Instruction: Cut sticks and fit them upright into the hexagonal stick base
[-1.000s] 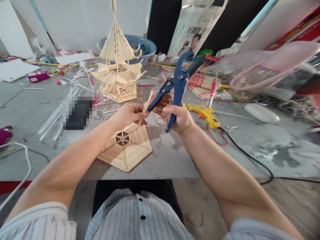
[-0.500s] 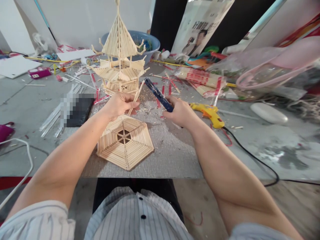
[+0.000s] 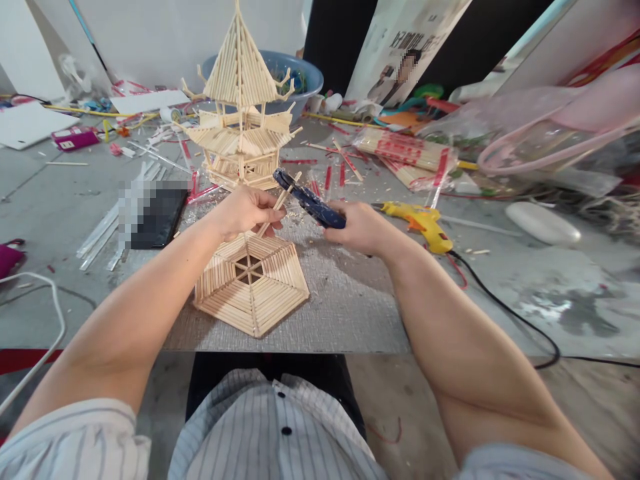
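My left hand (image 3: 255,212) pinches a thin wooden stick (image 3: 284,198), perhaps more than one, slanting up to the right. My right hand (image 3: 357,227) is closed around a long dark blue hand tool (image 3: 313,202) with pale specks, resembling cutters. The tool's far end crosses the stick near its upper tip; whether its jaws grip it I cannot tell. Below my left hand, a hexagonal wooden-stick panel (image 3: 280,293) with a spoked hole at its centre lies flat. Behind my hands stands a tiered pagoda model (image 3: 237,73) made of similar sticks.
A yellow glue gun (image 3: 425,227) with a black cord lies right of my right hand. At left are a dark phone (image 3: 163,217) and clear glue sticks (image 3: 107,230). Packaged sticks (image 3: 405,147), a white oval object (image 3: 543,223) and a blue basin (image 3: 305,77) sit farther out.
The dark blue tool has moved left, and its far end now overlaps the upper part of the stick. My left hand has shifted slightly right; the panel stays in place.
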A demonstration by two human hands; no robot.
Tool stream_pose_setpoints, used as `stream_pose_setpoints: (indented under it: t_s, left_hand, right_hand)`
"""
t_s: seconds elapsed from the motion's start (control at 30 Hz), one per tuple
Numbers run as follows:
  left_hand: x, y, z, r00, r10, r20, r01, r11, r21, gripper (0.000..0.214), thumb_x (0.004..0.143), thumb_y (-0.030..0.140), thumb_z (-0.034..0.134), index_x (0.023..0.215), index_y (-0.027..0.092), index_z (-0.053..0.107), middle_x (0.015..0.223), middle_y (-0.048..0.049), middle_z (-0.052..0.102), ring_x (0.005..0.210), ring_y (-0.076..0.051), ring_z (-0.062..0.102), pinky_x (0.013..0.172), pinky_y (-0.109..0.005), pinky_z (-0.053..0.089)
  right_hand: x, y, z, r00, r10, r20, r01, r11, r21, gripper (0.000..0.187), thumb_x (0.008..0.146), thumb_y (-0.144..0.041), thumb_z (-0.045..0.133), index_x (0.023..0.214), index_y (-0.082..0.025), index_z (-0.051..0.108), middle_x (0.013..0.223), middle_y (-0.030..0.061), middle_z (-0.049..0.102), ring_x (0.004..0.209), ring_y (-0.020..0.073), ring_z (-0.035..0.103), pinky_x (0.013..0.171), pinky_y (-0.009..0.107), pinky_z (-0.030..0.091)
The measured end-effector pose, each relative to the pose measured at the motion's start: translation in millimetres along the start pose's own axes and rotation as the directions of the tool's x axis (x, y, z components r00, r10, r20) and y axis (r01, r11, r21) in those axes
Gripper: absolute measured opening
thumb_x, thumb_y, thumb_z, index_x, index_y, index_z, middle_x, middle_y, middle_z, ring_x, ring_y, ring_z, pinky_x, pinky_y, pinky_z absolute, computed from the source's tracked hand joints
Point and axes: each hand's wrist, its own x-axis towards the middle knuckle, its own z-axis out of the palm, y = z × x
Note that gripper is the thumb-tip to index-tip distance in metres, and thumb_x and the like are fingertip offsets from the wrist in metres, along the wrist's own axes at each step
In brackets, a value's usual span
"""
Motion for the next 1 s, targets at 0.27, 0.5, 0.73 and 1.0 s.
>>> stream_pose_setpoints:
  t_s: [0.27, 0.5, 0.73, 1.0]
  left_hand:
    - [0.8, -1.9, 0.7, 1.000, -0.003, -0.019, 0.003, 1.000, -0.013, 0.017, 0.079, 0.016, 0.064, 0.062, 0.012, 0.062, 0.058, -0.0013, 0.063, 0.046, -0.006, 0.054, 0.053, -0.022, 0.039]
    - [1.4, -2.5, 0.9, 1.000, -0.017, -0.025, 0.017, 1.000, -0.016, 0.016, 0.079, 0.016, 0.064, 0.064, 0.011, 0.062, 0.060, -0.0017, 0.063, 0.047, -0.006, 0.055, 0.055, -0.023, 0.042]
    - [0.9, -1.6, 1.0, 1.000, -0.014, -0.007, 0.014, 0.999, -0.041, 0.016, 0.078, 0.015, 0.065, 0.063, 0.012, 0.060, 0.060, -0.0006, 0.064, 0.045, -0.005, 0.055, 0.048, -0.020, 0.036]
    - [1.1, -1.9, 0.3, 0.999, -0.036, -0.005, 0.035, 0.998, -0.052, 0.015, 0.077, 0.016, 0.066, 0.063, 0.012, 0.061, 0.060, -0.0012, 0.064, 0.046, -0.005, 0.055, 0.051, -0.022, 0.039]
  right_hand:
    - [-1.8, -5.2, -2.5, 0.999, -0.012, 0.035, 0.011, 1.000, 0.028, 0.014, 0.064, -0.023, 0.057, 0.077, -0.019, 0.058, 0.061, -0.0018, 0.051, 0.058, 0.0132, 0.046, 0.059, 0.027, 0.034]
    - [-2.6, -6.4, -1.6, 0.999, 0.006, 0.053, -0.008, 0.999, 0.034, 0.016, 0.064, -0.024, 0.056, 0.079, -0.018, 0.057, 0.061, -0.0020, 0.051, 0.057, 0.0129, 0.045, 0.060, 0.028, 0.034]
    - [-2.3, -5.1, -2.4, 0.999, -0.009, 0.048, 0.008, 0.999, 0.035, 0.012, 0.064, -0.025, 0.056, 0.075, -0.019, 0.055, 0.058, -0.0032, 0.048, 0.055, 0.0122, 0.044, 0.058, 0.027, 0.033]
    - [-2.0, -3.7, -1.9, 0.999, -0.039, 0.032, 0.038, 0.999, 0.038, 0.011, 0.064, -0.026, 0.056, 0.072, -0.020, 0.054, 0.057, -0.0029, 0.049, 0.055, 0.0123, 0.044, 0.057, 0.027, 0.033]
